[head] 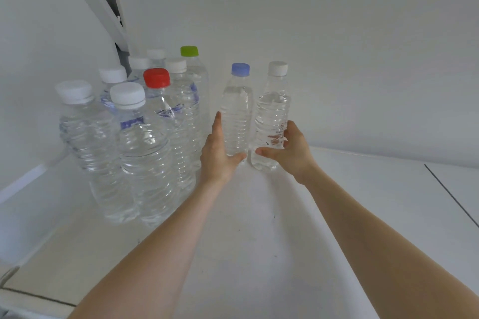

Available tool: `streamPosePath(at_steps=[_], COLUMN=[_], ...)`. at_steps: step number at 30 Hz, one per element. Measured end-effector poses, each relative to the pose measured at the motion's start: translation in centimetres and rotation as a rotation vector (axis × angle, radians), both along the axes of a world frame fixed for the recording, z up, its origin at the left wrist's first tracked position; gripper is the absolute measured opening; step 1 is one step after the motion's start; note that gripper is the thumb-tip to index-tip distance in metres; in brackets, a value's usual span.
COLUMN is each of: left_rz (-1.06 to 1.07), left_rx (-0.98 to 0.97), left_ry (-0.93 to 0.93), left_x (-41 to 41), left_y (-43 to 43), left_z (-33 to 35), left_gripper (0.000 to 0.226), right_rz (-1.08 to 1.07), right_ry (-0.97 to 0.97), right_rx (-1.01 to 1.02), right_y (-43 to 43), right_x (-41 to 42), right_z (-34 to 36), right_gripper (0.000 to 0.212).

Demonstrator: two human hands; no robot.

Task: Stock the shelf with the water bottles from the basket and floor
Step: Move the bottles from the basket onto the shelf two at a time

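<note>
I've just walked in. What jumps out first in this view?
Two bare hands meet at the centre, the left hand holding a blue-capped bottle and the right hand a white-capped bottle, side by side on the white shelf. To their left crowd clear bottles, one red cap and one green cap standing out.

I hold the blue-capped bottle (pixel 236 111) and the white-capped bottle (pixel 272 116) upright, side by side on the shelf (pixel 259 228). Other full bottles (pixel 145 153) stand clustered left.

Bottle cluster (pixel 145 137) blocks left of left hand (pixel 219 155); open shelf (pixel 375 202) right of right hand (pixel 293 155); blue-capped bottle (pixel 237 111), white-capped bottle (pixel 272 116) between.
</note>
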State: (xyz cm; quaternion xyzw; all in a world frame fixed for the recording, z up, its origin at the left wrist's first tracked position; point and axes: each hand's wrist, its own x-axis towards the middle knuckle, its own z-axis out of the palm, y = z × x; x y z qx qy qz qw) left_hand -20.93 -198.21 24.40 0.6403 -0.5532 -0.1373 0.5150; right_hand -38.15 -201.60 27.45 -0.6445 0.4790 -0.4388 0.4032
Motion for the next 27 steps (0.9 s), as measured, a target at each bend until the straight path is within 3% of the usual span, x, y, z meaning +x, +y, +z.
streamPosePath(at_steps=[15, 22, 27], left_rz=[0.007, 0.002, -0.008], left_rx=[0.019, 0.117, 0.186], left_ry=[0.019, 0.002, -0.088], left_x=[0.4, 0.4, 0.2], left_y=[-2.4, -1.4, 1.0], left_z=[0.1, 0.0, -0.1], left_gripper=[0.114, 0.115, 0.089], right_rz=[0.053, 0.032, -0.032], right_ry=[-0.059, 0.056, 0.152], right_rx=[0.032, 0.006, -0.026], right_y=[-2.8, -2.1, 0.2], right_x=[0.8, 0.6, -0.3], right_z=[-0.2, -0.1, 0.1], right_gripper=[0.064, 0.065, 0.072])
